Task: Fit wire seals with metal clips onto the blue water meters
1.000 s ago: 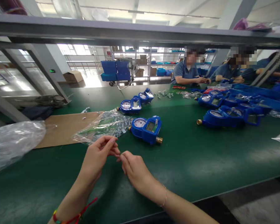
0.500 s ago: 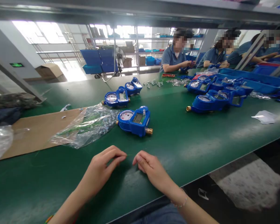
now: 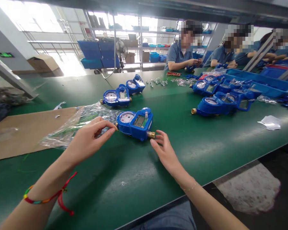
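Note:
A blue water meter [image 3: 136,123] with brass ends lies on the green table [image 3: 206,143] in front of me. My left hand [image 3: 90,139] is closed in a pinch at the meter's left brass end, over the edge of a clear bag of small metal parts [image 3: 72,127]. What the pinch holds is too thin to make out. My right hand [image 3: 164,148] has its fingers apart, and the fingertips reach the right brass fitting [image 3: 151,134].
Two more blue meters [image 3: 121,95] lie farther back, and several others [image 3: 220,99] sit at the right by a blue tray [image 3: 261,81]. A cardboard sheet [image 3: 26,131] lies left and white paper [image 3: 270,121] right. Co-workers [image 3: 182,54] sit across the table.
Both hands have moved away from me, from the bare table up to the nearest meter, the left to its left end and the right, now spread, to its right fitting.

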{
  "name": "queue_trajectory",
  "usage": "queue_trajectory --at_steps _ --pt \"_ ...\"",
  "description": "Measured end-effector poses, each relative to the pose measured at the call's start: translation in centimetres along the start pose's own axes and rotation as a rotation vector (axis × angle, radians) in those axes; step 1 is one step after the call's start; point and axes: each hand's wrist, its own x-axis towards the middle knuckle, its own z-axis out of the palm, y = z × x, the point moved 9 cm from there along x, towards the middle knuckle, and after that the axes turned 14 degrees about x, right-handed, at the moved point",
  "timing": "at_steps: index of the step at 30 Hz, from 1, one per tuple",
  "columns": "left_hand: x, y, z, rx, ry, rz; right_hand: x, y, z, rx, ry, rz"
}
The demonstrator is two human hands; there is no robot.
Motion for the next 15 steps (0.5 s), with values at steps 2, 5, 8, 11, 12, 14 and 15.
queue_trajectory --at_steps 2,5,8,11,12,14,15 --pt "0.0 0.0 -0.8 0.012 0.033 0.047 1.4 -2.5 0.5 -0.218 0.020 -0.179" --pt "-0.7 -0.4 -1.3 -0.001 0.049 0.067 4.4 -4.3 2.0 -0.301 -0.033 -0.293" --pt "-2.0 -1.1 -1.3 -0.033 0.017 0.018 7.2 -4.2 3.1 -0.184 -0.181 -0.265" --pt "-3.6 -1.2 -1.4 -0.068 0.009 -0.017 8.2 -3.9 3.7 -0.056 -0.340 -0.236" --pt "-4.0 -0.9 -1.4 -0.070 0.013 -0.015 8.1 -3.8 3.9 -0.007 -0.396 -0.217" --pt "-4.3 0.0 -1.3 -0.040 0.027 0.010 7.7 -3.6 4.7 0.097 -0.502 -0.167" --pt "-4.2 0.6 -1.1 -0.005 0.038 0.028 7.5 -3.4 5.1 0.148 -0.547 -0.142"
